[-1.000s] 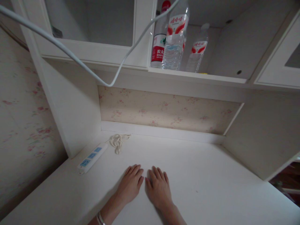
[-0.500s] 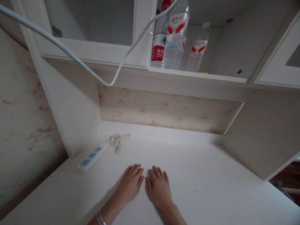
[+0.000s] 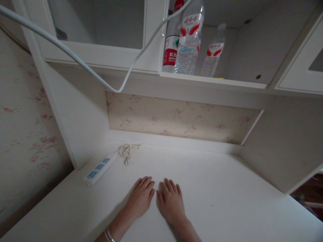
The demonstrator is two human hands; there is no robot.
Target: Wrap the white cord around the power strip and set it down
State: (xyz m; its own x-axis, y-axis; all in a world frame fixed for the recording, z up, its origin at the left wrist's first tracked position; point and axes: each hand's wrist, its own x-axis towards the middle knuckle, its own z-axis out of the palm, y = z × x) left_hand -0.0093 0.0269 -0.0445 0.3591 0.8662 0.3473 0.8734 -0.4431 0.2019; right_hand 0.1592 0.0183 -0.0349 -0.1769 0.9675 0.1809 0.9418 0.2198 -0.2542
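Note:
My left hand (image 3: pixel 141 196) lies palm down on the white desk (image 3: pixel 227 195), fingers stretched out and holding nothing. Beside it, a small gap away, my right hand (image 3: pixel 171 201) rests flat in the same way, also without anything in it. A silvery bracelet (image 3: pixel 108 234) circles my left wrist. The nearest object to my left hand is a white power strip (image 3: pixel 100 169) with blue socket panels, farther left on the desk. Its pale cord (image 3: pixel 126 152) is bundled in loops behind it.
Above the desk, an open shelf (image 3: pixel 214 79) holds a red-capped bottle (image 3: pixel 170 50), a large clear bottle (image 3: pixel 188 43) and a smaller clear bottle (image 3: pixel 214 53). A white cable (image 3: pixel 83 64) hangs across the upper left. Side panels (image 3: pixel 285 141) bound the desk.

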